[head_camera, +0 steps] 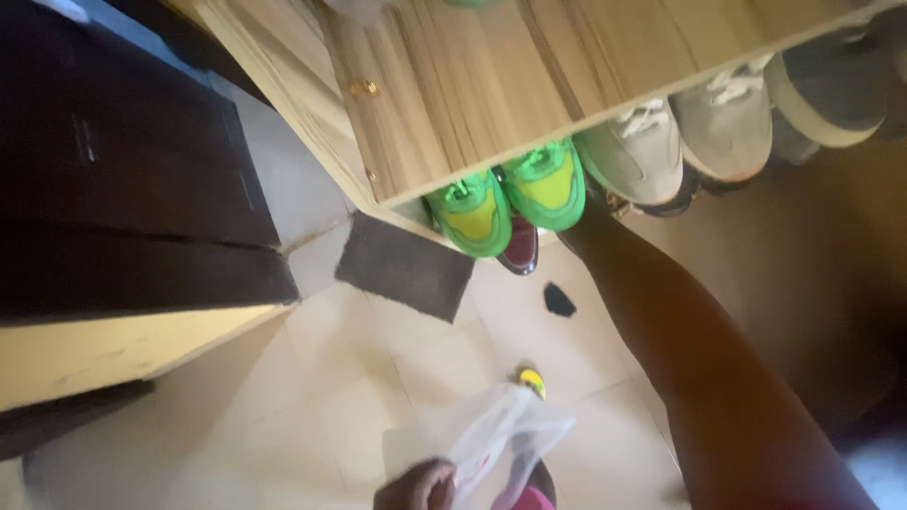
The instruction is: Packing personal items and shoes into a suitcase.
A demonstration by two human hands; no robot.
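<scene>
Right, your right arm (661,321) reaches under the wooden shelf (472,85), hand hidden beside the green sneakers (515,194), so grip unclear. Below the shelf, your left hand (420,486) clutches a white plastic bag (501,439), bunched to keep it gathered.

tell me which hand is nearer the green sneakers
Right. The right arm reaches up to the green sneakers, its hand hidden beside them. The left hand is low down, holding a white plastic bag.
</scene>
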